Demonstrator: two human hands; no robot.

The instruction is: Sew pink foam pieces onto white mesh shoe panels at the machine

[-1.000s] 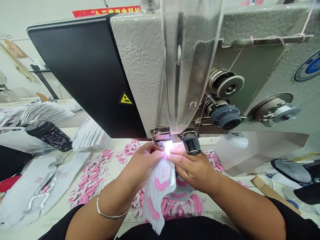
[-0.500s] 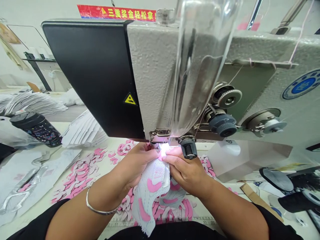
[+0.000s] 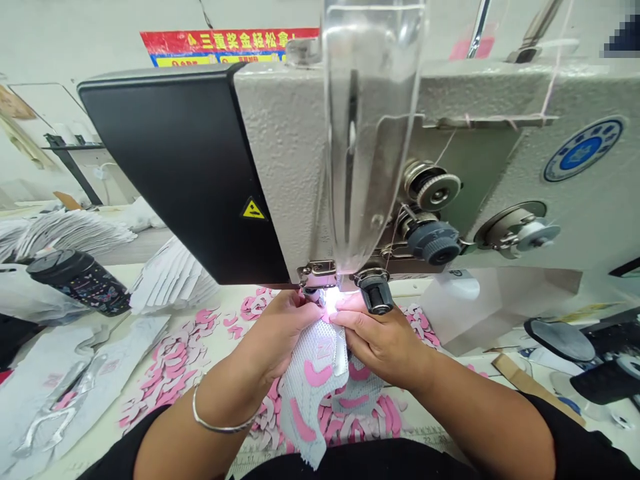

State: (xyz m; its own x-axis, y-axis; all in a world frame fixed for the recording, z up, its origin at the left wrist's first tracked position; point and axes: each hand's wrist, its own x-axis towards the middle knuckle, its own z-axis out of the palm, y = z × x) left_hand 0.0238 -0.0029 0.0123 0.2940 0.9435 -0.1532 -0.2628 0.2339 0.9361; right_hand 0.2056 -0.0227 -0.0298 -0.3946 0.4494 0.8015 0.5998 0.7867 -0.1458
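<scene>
Left hand [image 3: 275, 337] and right hand [image 3: 383, 343] close together, fingertips [image 3: 345, 319] almost meeting.

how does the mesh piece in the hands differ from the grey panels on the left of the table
The mesh shoe upper is held up by the left hand and right hand at the foot of the sewing machine, while the grey panels lie flat on the table. The upper has bold pink overlays; the panels have shiny silver strips and only small pink marks. Both are pale grey with pink on them.
</scene>
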